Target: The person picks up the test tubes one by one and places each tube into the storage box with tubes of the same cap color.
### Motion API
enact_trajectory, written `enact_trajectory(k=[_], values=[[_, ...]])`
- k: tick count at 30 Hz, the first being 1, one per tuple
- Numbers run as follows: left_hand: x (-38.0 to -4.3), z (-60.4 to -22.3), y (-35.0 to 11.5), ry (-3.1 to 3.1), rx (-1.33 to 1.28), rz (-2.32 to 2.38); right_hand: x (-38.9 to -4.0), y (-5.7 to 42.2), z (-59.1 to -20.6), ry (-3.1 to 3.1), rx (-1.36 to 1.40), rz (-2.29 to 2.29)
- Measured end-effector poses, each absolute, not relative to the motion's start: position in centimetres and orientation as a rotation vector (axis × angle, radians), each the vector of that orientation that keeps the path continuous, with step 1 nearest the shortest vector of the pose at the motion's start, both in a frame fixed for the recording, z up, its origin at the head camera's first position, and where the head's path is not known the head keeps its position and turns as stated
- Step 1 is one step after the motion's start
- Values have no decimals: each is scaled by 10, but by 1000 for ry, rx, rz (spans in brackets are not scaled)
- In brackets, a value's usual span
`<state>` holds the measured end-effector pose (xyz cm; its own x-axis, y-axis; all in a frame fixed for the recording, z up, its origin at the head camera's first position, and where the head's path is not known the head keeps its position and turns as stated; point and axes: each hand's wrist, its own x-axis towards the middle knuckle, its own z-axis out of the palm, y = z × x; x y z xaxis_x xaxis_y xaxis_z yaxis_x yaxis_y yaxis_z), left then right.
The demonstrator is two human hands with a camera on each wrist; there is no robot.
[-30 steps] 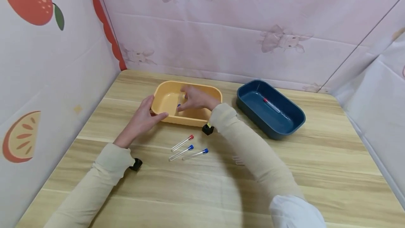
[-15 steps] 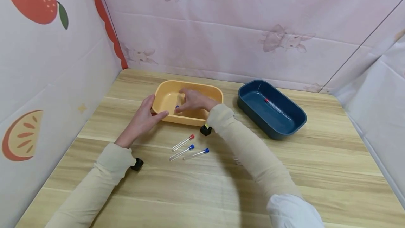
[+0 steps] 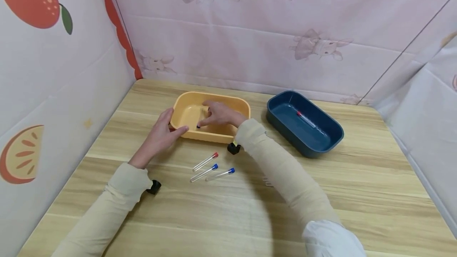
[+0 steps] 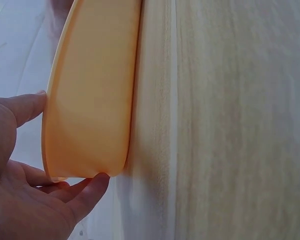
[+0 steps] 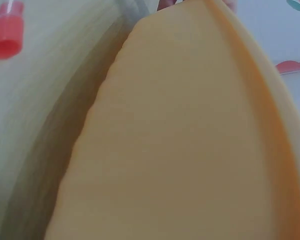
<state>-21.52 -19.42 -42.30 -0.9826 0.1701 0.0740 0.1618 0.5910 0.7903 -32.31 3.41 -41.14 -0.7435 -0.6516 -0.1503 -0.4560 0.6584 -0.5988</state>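
Observation:
In the head view my left hand grips the left end of a yellow plastic tub. In the left wrist view its thumb rests on the rim, with the fingers against the end wall. My right hand reaches inside that tub, thumb and forefinger spread apart. Close to the thumb tip shows the blue cap of a test tube; the tube is partly hidden by the hand. The right wrist view shows mainly the tub's outer wall, with the hand out of sight.
In front of the yellow tub lie a red-capped test tube and two blue-capped test tubes. A dark blue tub stands to the right, holding a red-capped tube. Small pale items are partly behind the right sleeve.
The blue cap in the yellow tub has shifted slightly toward the front wall, now beside the right thumb tip. My right hand has moved slightly left; the left hand keeps its hold.

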Motion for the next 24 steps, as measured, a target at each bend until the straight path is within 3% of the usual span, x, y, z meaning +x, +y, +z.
enact_trajectory(k=[12, 24], values=[[-215, -422, -194, 2791, 215, 1326, -310, 64, -393, 2634, -931, -968], [-215, -425, -193, 2799, 251, 1360, -271, 99, -367, 2634, -1096, -1097]])
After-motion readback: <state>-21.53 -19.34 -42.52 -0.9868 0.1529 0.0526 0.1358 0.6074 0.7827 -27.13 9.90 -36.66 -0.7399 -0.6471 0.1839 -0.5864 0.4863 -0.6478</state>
